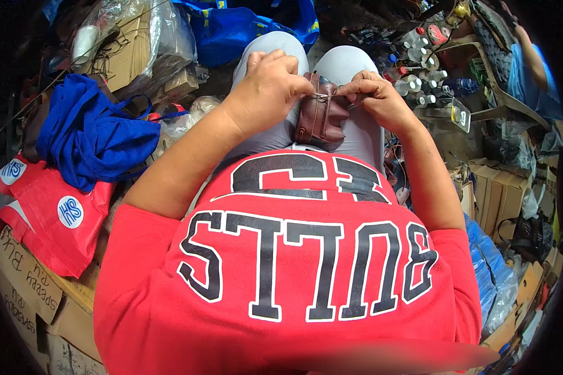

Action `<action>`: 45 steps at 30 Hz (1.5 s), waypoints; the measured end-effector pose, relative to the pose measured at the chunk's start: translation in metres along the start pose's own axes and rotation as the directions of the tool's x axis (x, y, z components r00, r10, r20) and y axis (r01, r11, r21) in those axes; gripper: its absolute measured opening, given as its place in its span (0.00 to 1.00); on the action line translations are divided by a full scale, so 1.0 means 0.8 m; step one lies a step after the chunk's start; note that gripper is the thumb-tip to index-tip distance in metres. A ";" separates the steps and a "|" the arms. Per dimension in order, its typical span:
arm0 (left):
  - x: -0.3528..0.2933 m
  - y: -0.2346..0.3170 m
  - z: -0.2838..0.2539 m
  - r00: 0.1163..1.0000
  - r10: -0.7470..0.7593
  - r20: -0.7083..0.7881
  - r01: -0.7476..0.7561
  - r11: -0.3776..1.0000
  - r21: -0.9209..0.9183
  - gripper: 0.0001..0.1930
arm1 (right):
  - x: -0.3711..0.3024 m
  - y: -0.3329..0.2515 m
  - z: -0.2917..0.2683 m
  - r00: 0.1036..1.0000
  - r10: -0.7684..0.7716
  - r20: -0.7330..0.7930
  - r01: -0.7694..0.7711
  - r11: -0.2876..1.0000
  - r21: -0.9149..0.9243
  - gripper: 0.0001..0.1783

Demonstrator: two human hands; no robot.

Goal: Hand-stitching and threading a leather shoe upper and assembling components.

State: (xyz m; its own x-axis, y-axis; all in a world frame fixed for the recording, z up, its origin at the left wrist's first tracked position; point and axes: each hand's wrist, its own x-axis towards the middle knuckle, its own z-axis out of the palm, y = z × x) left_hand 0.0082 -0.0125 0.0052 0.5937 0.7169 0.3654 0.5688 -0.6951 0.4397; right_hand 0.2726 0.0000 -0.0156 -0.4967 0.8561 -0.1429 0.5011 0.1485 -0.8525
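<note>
Seated in a red shirt, we pinch a pale strand with our left hand and right hand, fingers closed on it, across what looks like a brown leather shoe resting between our grey-trousered thighs; a blue cloth bag lies to our left, plastic bottles to our right.

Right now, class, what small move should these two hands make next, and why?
Probably ease the pale strand gently outward: it crosses the brown leather piece, with fingertips of the left hand and right hand beside it, and the thighs flank the piece.
</note>
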 end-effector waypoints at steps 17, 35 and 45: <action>0.002 -0.025 0.031 0.989 -0.126 0.074 0.142 0.942 -0.304 0.10 | -0.004 0.004 0.004 0.997 -0.075 -0.018 0.075 0.997 -0.018 0.18; 0.005 0.003 0.049 0.944 -0.328 0.034 0.325 0.910 -0.256 0.05 | 0.003 -0.024 0.034 0.972 0.116 -0.206 -0.111 0.993 0.039 0.08; -0.010 -0.002 0.010 0.950 -0.292 0.106 0.306 0.940 -0.150 0.05 | -0.009 -0.017 0.005 0.990 0.041 -0.138 -0.022 0.990 0.137 0.08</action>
State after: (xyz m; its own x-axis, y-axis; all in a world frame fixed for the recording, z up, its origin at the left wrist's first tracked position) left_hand 0.0071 -0.0177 -0.0050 0.4587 0.8788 0.1317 0.6307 -0.4264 0.6484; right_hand 0.2669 -0.0104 -0.0050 -0.3731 0.9216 -0.1068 0.4100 0.0606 -0.9101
